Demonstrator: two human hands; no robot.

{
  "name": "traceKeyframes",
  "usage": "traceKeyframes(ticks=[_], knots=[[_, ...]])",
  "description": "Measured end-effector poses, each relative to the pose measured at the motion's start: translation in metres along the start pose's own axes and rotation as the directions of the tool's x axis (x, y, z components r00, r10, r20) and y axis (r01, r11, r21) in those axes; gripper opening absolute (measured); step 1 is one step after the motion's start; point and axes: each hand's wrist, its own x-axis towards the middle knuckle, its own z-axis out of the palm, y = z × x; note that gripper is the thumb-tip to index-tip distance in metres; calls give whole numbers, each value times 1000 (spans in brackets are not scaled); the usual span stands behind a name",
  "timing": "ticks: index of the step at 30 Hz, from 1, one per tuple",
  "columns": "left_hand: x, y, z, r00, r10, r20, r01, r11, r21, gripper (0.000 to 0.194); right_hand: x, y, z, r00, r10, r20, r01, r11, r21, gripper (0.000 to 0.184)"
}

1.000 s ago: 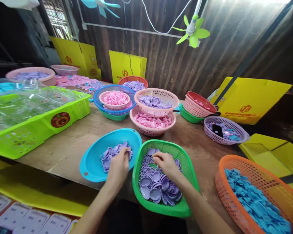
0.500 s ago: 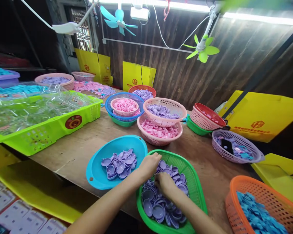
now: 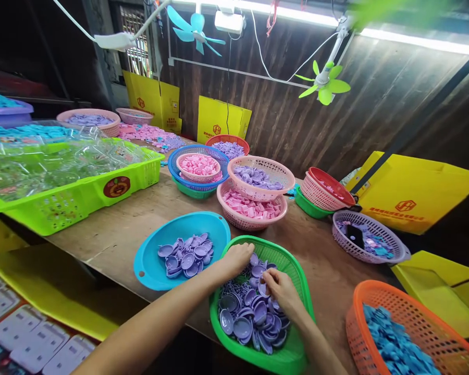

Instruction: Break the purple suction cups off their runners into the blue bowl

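In front of me the green basket (image 3: 308,299) holds many small purple dish-shaped plastic pieces (image 3: 243,328), with thin purple bits among them. My left hand (image 3: 239,259) is over its far left side, fingers curled closed; whatever they hold is hidden. My right hand (image 3: 283,290) hovers over the heap, thumb and fingers pinched on one purple dish-shaped piece (image 3: 262,287). Left of the basket, a blue oval basin (image 3: 148,265) contains a smaller pile of similar purple pieces (image 3: 188,256).
An orange basket (image 3: 355,317) of blue pieces is at right. Behind stand stacked pink baskets (image 3: 234,221) and a blue basket (image 3: 174,166). A lime crate (image 3: 78,198) of clear packaging occupies the left. A lilac basket (image 3: 398,250) holds a dark phone-like object (image 3: 355,236).
My right hand has risen slightly from the heap and shifted right, with a purple dish-shaped piece now visible in its fingers. My left hand stays over the basket's far left side. The view shifted slightly.
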Motion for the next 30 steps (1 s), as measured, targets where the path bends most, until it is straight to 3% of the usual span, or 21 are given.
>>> traceKeyframes(ticks=[2,3,4,6,8,11,17,26,30], knots=[[-15,5,-7,999,-33,-20,31,991,-131,25,0,-1,-4,1000,21,9,-22,991,134,41],[-24,9,-9,999,-54,-5,51,960,-276,27,0,-2,-5,1000,28,8,-29,974,227,41],[-32,13,-10,997,-72,34,79,888,-454,28,-1,-4,-6,1000,30,3,-29,946,323,41],[-47,21,-9,986,-76,150,165,620,-767,29,-3,-9,-5,999,23,-27,-8,883,469,40],[-56,28,-6,972,-58,228,232,397,-888,26,-5,-16,-3,998,6,-65,27,870,492,39],[-62,34,-2,973,-64,222,231,275,-933,26,-11,-27,1,990,-13,-140,64,928,366,38],[-66,39,-6,985,-56,166,175,242,-955,29,-26,-44,3,949,-143,-280,161,986,43,33],[-80,45,-7,980,-163,112,168,389,-906,26,-34,-50,-8,915,-374,-150,346,921,-181,26],[-83,49,-8,967,-256,12,111,374,-921,23,-42,-57,-8,918,-353,-183,314,926,-211,22]])
